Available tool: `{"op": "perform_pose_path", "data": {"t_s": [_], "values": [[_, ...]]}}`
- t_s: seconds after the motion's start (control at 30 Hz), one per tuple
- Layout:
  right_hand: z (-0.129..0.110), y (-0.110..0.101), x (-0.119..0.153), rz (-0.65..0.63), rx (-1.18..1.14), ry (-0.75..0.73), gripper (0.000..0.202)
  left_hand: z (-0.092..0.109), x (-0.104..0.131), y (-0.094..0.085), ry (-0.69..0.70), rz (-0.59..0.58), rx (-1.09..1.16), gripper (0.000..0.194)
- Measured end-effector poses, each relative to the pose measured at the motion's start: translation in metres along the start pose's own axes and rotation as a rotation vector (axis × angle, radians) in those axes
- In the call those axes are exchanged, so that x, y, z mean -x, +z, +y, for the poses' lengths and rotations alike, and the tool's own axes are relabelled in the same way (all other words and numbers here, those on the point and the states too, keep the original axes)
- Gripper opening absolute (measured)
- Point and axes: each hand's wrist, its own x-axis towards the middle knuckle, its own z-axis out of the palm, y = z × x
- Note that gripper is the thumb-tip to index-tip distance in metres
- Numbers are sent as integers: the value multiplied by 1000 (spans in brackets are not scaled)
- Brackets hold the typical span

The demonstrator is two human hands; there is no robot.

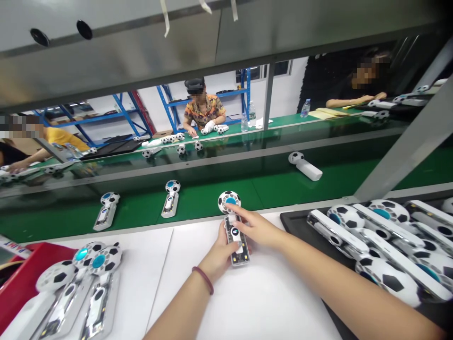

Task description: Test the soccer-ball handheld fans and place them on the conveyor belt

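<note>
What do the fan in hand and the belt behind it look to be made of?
Handheld fan: likely glossy moulded plastic, white with black football patches; its handle shows highlights. Conveyor belt: green, smooth, probably rubber or PVC, with a slight sheen that mirrors the fans.

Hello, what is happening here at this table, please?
A person holds a football-patterned hand fan over a white table. The left hand grips its handle; the right hand touches the handle's front. More fans lie in a black tray at right, a red tray at left, and on the green belt. Other people sit opposite.
</note>
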Motion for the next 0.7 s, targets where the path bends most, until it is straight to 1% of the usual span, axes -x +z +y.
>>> {"op": "perform_pose_path", "data": {"t_s": [0.07,0.13,0.2,0.27,0.33,0.4,0.43,0.5,0.57,0.63,0.7], "values": [[1,1,1,-21,-40,31,52,0,0,2,4,19,-4,75],[3,2,2,-63,-124,84,58,1,0,4,4,37,-9,78],[8,4,1,-75,-204,113,65,1,0,5,4,52,-7,81],[13,5,-2,-26,-308,101,75,1,0,6,1,62,-9,82],[18,5,-7,54,-475,93,89,-1,0,6,10,54,-36,81],[20,4,-10,85,-647,138,96,-2,0,4,27,32,-81,79],[20,3,-11,60,-695,180,93,-3,0,3,34,22,-108,79],[18,2,-9,-59,-708,275,75,-2,1,3,26,0,-175,79],[15,0,-5,-166,-706,329,59,1,3,4,3,-34,-264,79],[13,-1,-1,-223,-748,301,53,5,7,6,-9,-80,-357,80],[11,-1,1,-262,-799,225,51,7,9,7,-7,-110,-421,79]]}}
